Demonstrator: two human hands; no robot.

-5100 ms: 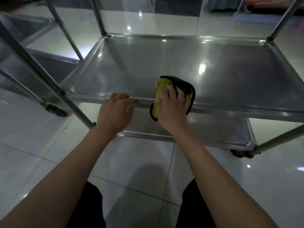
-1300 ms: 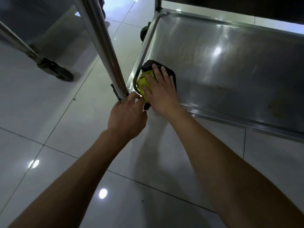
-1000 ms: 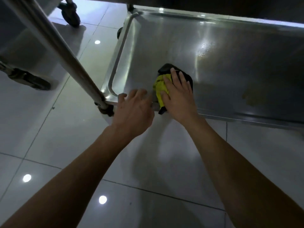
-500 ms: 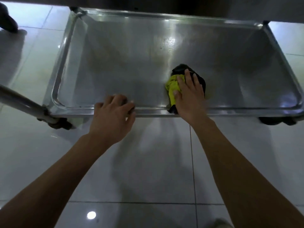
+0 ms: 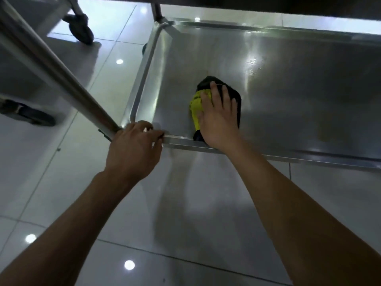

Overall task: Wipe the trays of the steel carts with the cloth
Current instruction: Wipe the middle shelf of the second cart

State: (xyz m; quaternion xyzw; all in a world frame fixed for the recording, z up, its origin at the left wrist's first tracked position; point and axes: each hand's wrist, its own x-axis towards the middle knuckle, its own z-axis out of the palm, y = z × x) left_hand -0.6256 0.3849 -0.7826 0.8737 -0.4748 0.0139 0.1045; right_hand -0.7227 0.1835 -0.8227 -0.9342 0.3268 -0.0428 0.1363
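Shifted back toward the left end of the bottom tray (image 5: 288, 83) within the last half second; wiping now seems to be covering the near-left corner, with the right stretch probably already passed over. Left hand (image 5: 134, 149) clamped on the tray's front rim beside the steel post (image 5: 61, 79), fingers curled over the edge, steadying the cart. Right hand (image 5: 218, 116) flat, fingers spread, pressing the yellow-and-black cloth (image 5: 195, 106) onto the tray floor just inside the front rim. Streaks at the far glare hard to judge.

Right hand (image 5: 218, 116) presses the cloth (image 5: 195, 104) on the tray (image 5: 288, 89); left hand (image 5: 134, 149) grips its rim.
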